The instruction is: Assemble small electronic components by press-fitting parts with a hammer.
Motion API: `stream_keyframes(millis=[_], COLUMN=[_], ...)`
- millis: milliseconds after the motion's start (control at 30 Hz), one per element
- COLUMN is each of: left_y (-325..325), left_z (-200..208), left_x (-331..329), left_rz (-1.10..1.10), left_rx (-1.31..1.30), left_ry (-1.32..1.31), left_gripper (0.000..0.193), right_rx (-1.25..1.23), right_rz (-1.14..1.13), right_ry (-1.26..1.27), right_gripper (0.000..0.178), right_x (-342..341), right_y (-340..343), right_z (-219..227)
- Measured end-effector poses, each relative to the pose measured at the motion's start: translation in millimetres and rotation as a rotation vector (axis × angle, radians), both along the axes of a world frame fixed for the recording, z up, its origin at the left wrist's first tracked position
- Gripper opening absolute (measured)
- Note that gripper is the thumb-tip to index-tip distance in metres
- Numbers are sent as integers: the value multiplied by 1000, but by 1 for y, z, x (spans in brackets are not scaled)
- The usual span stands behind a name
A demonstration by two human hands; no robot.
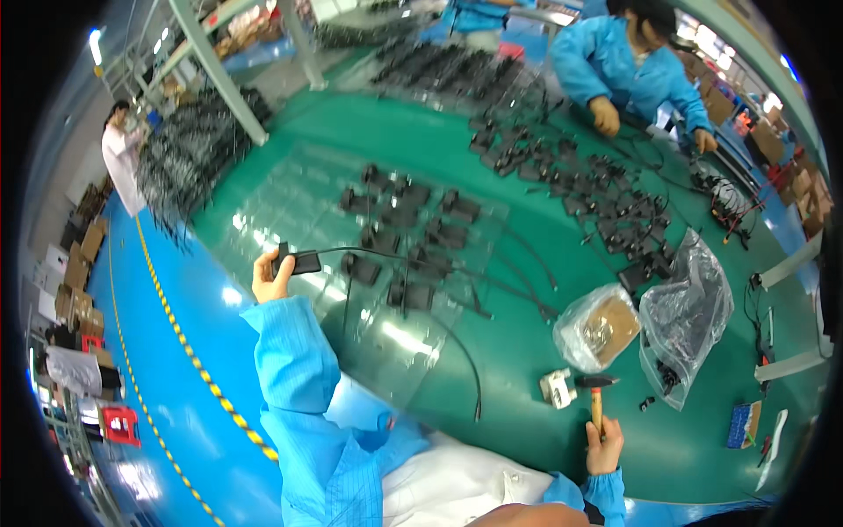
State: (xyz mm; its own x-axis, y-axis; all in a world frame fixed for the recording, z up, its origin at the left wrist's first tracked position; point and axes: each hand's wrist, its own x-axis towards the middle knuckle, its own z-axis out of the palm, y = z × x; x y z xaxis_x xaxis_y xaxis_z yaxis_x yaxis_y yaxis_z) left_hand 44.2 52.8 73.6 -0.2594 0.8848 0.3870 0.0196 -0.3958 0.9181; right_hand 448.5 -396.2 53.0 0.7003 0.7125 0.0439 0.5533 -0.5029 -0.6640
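Observation:
At the left edge of the green table, my left hand [269, 279] is closed on a black power adapter [306, 262]. Its thin black cable trails right, over a clear plastic sheet. Several similar black adapters [413, 295] with cables lie in rows on that sheet [290, 189]. My right hand [604, 450], low on the right, grips the wooden handle of a small hammer [597, 402]. The dark hammer head is beside a white block-like fixture [557, 388] on the table.
A plastic-wrapped box [601, 327] and a clear plastic bag [689, 303] lie behind the hammer. A pile of black adapters [580, 180] spreads toward a co-worker in blue [606, 61] across the table. A small blue box [743, 425] sits at right; metal posts [219, 70] rise at far left.

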Motion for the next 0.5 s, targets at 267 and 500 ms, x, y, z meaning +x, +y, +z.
stream_keyframes(millis=[267, 500], left_y=[107, 116], left_z=[-82, -127], left_x=[22, 23], left_rz=[-62, -21], left_rx=[-114, 154], left_ry=[50, 633], left_gripper=[37, 42], right_rx=[53, -36], right_rz=[-283, -279], right_ry=[263, 173], right_gripper=[28, 30], right_x=[-3, -3], right_y=[-11, 3], right_z=[-13, -7])
